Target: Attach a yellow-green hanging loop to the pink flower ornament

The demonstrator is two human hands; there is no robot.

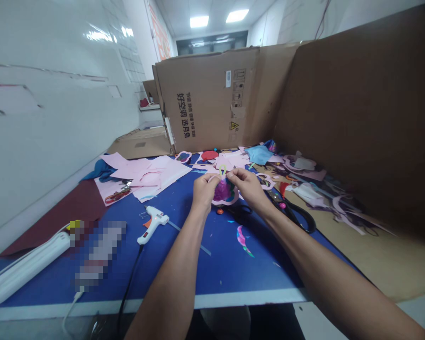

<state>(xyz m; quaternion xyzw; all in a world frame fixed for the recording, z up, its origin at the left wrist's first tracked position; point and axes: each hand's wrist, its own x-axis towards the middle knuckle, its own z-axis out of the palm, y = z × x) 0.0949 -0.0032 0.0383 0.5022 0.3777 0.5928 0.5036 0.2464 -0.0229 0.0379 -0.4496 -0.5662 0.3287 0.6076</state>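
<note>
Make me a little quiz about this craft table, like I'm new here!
1. What are the left hand and right hand holding together?
2. True or false: the white hot glue gun is lying on the blue table top.
3. Which are closer to the right hand: the black-handled scissors or the red-handled scissors?

Key:
1. A pink paper shape with a purple middle
2. True
3. The black-handled scissors
</note>
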